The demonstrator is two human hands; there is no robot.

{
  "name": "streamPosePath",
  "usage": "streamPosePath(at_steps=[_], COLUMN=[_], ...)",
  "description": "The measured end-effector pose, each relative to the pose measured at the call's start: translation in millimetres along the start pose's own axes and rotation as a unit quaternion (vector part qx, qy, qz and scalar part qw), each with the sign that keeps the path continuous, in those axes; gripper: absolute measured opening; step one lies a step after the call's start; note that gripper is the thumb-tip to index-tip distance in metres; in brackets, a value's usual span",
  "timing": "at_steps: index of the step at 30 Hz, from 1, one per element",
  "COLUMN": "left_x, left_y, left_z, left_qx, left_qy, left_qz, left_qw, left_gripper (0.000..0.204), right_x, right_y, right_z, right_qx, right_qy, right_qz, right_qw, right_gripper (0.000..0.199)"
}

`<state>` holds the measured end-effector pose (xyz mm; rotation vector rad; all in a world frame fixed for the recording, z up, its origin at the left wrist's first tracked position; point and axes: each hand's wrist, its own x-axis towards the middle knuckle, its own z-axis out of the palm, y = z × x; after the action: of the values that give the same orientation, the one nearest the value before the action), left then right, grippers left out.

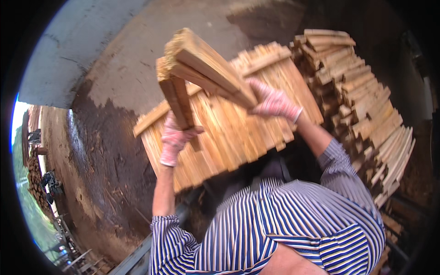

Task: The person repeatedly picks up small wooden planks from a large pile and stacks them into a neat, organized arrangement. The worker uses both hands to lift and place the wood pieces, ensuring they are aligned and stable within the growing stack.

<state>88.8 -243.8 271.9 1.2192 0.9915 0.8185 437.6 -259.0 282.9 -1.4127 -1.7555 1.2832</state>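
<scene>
My left hand (175, 140), in a pink-and-white work glove, is closed around a narrow wooden slat or two (178, 98). The similarly gloved right hand (274, 101) grips the near end of a small bundle of wooden slats (213, 66). Both lots are raised and slant away from me, their rough far ends meeting in a V. Beneath them, a broad layer of pale slats (229, 140) lies side by side. Crosswise slats rest along its far edge, one at the right (267, 62) and one at the left (153, 120).
A long heap of loose slats (366, 98) runs down the right side. Dark, damp-looking ground (107, 165) with wood scraps lies at the left. Beyond the layer spreads a grey-brown floor (137, 59). Stacked logs (34, 176) show at the far left.
</scene>
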Motion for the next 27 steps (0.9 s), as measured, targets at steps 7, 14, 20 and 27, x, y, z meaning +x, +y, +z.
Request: streamPosePath(at_steps=[7, 14, 20, 27], left_x=[-101.2, -116.7, -127.6, -127.0], left_y=[-92.9, -195.2, -212.6, -195.2], left_z=[-60.3, -57.0, -61.9, -60.2], left_qx=[0.528, 0.678, 0.663, 0.646], left_qy=[0.039, -0.084, -0.089, -0.077], left_qz=[-0.205, -0.189, -0.12, -0.147], left_qw=[0.823, 0.705, 0.733, 0.745], left_gripper=[0.088, 0.085, 0.069, 0.075], right_x=[-53.6, -80.5, -84.9, -93.5], right_y=[122.0, 208.2, 231.8, 206.8], right_z=[-37.9, 42.7, 41.8, 52.7], right_qx=[-0.394, -0.532, -0.509, -0.534], right_qy=[-0.052, 0.005, 0.056, 0.025], right_qz=[0.058, 0.02, -0.036, 0.077], right_qw=[0.916, 0.846, 0.858, 0.842], right_gripper=[0.064, 0.029, 0.017, 0.02])
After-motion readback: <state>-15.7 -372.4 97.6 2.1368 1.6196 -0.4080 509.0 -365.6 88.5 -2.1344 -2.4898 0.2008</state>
